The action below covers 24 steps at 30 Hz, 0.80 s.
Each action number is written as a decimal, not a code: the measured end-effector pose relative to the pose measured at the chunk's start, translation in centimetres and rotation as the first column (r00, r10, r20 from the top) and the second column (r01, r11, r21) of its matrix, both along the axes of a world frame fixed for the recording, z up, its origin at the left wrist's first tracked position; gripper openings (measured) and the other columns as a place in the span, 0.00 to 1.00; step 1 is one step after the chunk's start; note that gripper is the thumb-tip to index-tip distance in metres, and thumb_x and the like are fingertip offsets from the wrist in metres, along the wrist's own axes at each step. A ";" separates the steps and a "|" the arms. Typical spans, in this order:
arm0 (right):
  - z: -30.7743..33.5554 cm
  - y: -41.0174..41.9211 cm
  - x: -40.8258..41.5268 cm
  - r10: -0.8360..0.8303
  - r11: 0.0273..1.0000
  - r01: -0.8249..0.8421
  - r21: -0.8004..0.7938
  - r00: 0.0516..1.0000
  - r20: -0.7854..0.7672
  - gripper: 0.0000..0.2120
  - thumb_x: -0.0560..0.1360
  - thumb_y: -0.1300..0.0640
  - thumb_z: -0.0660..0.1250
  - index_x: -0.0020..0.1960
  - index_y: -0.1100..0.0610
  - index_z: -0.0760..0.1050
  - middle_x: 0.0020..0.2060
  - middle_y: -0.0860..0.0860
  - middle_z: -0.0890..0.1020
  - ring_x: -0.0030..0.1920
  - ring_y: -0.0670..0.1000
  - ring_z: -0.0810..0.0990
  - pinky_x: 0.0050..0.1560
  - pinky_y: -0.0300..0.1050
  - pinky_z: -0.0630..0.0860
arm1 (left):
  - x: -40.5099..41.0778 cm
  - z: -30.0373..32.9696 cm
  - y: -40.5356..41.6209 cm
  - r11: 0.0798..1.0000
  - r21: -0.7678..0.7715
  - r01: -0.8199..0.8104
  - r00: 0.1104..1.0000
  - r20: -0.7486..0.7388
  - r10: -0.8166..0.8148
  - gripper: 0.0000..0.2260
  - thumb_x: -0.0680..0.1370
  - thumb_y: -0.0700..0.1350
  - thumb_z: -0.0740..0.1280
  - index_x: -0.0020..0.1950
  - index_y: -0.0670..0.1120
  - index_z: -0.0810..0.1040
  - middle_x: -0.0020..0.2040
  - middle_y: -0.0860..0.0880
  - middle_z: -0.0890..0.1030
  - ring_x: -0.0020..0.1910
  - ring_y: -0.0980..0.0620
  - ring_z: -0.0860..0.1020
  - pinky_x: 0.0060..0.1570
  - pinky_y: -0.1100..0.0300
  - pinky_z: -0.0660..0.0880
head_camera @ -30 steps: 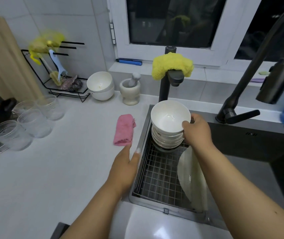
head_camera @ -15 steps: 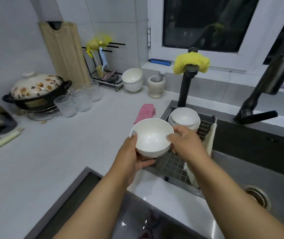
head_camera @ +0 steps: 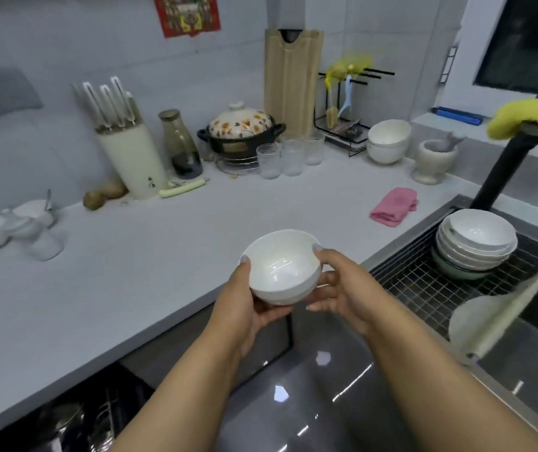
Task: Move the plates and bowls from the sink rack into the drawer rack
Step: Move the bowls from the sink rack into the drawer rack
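A white tabletop (head_camera: 170, 269) fills the left and centre of the kitchen, with the sink rack (head_camera: 424, 288) sunk into it at three o'clock and the dark drawer rack (head_camera: 75, 419) just showing below its edge at seven o'clock. A stack of bowls (head_camera: 476, 243) sits at the far end of the sink rack, and a pale plate (head_camera: 476, 318) stands on edge at the near end, leaning against a cloth on the rim. At the centre, a single white bowl (head_camera: 282, 269) is held clear of the tabletop's edge, upright and tipped slightly toward the viewer. The left hand (head_camera: 245, 308) cups it from beneath with the thumb hooked over the rim at nine o'clock; the right hand (head_camera: 336, 291) grips the opposite side, thumb on the rim at three o'clock.

The bowl looks glossy and could be wet, so the chief risk in lowering it toward the drawer rack is a slip once one hand lets go, sending it onto the tabletop's hard edge or the steel below. A hurried descent could also clip the bowl against that edge, or knock items already in the dim, hard-to-read drawer rack. The leaning plate may topple if the sink rack is jolted.
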State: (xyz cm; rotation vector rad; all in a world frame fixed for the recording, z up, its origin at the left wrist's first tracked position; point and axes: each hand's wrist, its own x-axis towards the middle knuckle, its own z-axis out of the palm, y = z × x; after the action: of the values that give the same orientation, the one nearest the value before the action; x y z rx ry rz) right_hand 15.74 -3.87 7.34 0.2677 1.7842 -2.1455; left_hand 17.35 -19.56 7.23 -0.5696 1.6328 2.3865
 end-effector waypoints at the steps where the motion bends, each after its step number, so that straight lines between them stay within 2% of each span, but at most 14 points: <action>1: 0.0 -1.2 0.2 0.033 0.999 -0.033 -0.018 0.999 0.005 0.16 0.77 0.46 0.62 0.57 0.57 0.74 0.33 0.54 0.79 0.35 0.54 0.81 0.43 0.52 0.77 | 0.7 0.0 -1.1 1.000 -0.001 -0.029 1.000 -0.001 0.029 0.15 0.82 0.56 0.53 0.59 0.49 0.74 0.56 0.43 0.80 0.53 0.43 0.81 0.46 0.46 0.80; 6: -0.3 -7.6 1.7 0.202 0.977 -0.199 -0.080 0.979 0.031 0.17 0.77 0.46 0.62 0.59 0.56 0.74 0.37 0.56 0.80 0.36 0.52 0.82 0.42 0.49 0.79 | 4.8 -0.2 -6.9 0.983 -0.029 -0.183 0.983 0.005 0.183 0.16 0.82 0.56 0.53 0.60 0.48 0.74 0.56 0.42 0.80 0.52 0.41 0.81 0.46 0.47 0.80; 10: -0.9 -13.4 4.0 0.305 0.950 -0.300 -0.086 0.952 0.041 0.16 0.77 0.48 0.61 0.58 0.58 0.74 0.31 0.52 0.80 0.32 0.49 0.81 0.37 0.46 0.77 | 8.9 -0.8 -11.8 0.955 -0.082 -0.284 0.958 0.006 0.286 0.16 0.82 0.56 0.53 0.55 0.49 0.75 0.54 0.41 0.81 0.51 0.40 0.82 0.45 0.48 0.80; 13: -1.3 -18.0 6.5 0.361 0.931 -0.357 -0.081 0.931 0.050 0.14 0.77 0.48 0.61 0.55 0.56 0.75 0.33 0.53 0.79 0.32 0.50 0.80 0.37 0.46 0.77 | 12.5 -1.5 -15.9 0.935 -0.141 -0.327 0.944 0.007 0.331 0.16 0.82 0.58 0.52 0.54 0.50 0.75 0.50 0.41 0.83 0.46 0.41 0.83 0.42 0.50 0.80; 17: -1.7 -24.2 10.7 0.422 0.906 -0.418 -0.064 0.905 0.056 0.11 0.77 0.49 0.61 0.52 0.56 0.75 0.33 0.54 0.78 0.33 0.52 0.79 0.38 0.46 0.77 | 17.8 -2.8 -21.6 0.894 -0.201 -0.401 0.910 0.025 0.414 0.18 0.82 0.59 0.53 0.58 0.48 0.75 0.51 0.41 0.82 0.45 0.42 0.83 0.40 0.52 0.80; 20: -2.2 -28.5 14.0 0.454 0.891 -0.452 -0.034 0.889 0.063 0.12 0.77 0.50 0.61 0.55 0.57 0.74 0.34 0.55 0.78 0.34 0.53 0.79 0.37 0.46 0.77 | 22.0 -3.9 -26.2 0.854 -0.241 -0.460 0.874 0.043 0.483 0.19 0.81 0.60 0.54 0.59 0.48 0.76 0.53 0.39 0.81 0.50 0.41 0.82 0.46 0.51 0.80; 24: -3.1 -34.4 18.5 0.481 0.876 -0.483 -0.005 0.870 0.107 0.15 0.77 0.50 0.62 0.60 0.57 0.72 0.38 0.56 0.78 0.36 0.54 0.79 0.35 0.46 0.77 | 28.1 -6.1 -33.3 0.765 -0.401 -0.504 0.809 0.093 0.581 0.20 0.81 0.60 0.53 0.61 0.47 0.73 0.56 0.41 0.79 0.54 0.43 0.79 0.51 0.51 0.77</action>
State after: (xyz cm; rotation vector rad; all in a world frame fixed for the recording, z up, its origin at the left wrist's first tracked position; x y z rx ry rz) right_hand 34.25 -38.25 4.24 -0.0603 1.6050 -1.7235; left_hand 45.46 -52.88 1.18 -1.5092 2.0273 2.2473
